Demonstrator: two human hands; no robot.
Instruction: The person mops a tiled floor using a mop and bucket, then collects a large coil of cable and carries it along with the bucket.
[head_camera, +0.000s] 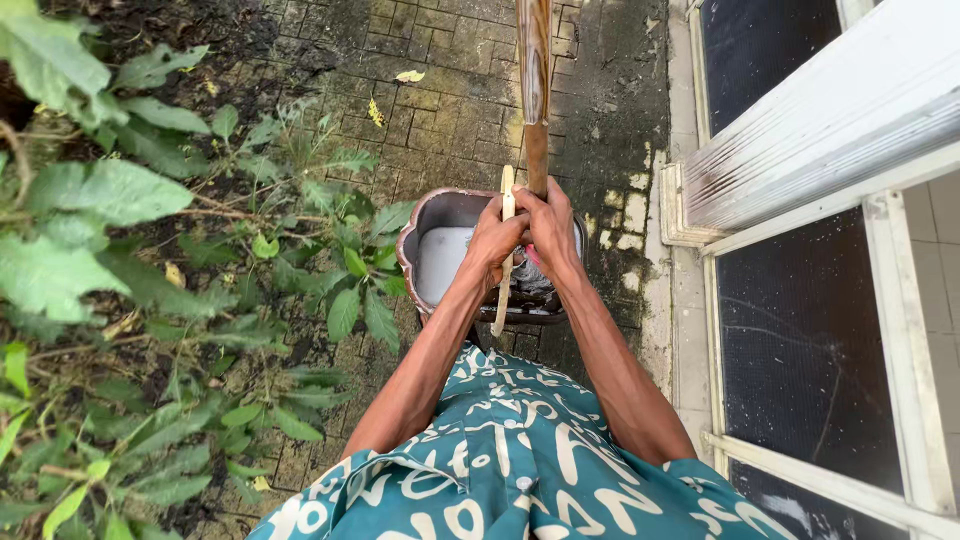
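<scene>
Both hands clamped on wooden pole (535, 90), directly above bucket (425, 215). Left hand (495, 240) fingers curled shut around pole's lower end, also pressing a thin pale stick (506, 250) against it. Right hand (552, 232) fingers wrapped tight on pole, just beside left hand, touching it.

Pole long axis: runs from hands straight away from the person's body, out past top edge of view; far end not visible. Lower end hidden behind hands, so can't tell if it reaches into bucket. Pale stick runs roughly parallel to pole, lower tip hanging over bucket's near rim.

Bucket: dark, rounded-square, w/ whitish liquid inside, sitting on wet mossy brick paving (450, 90). Leafy plants (120, 200) left of bucket. White-framed glass door (800, 330) right of bucket, past a concrete strip. Person's teal patterned shirt (510, 470) near side of bucket.
</scene>
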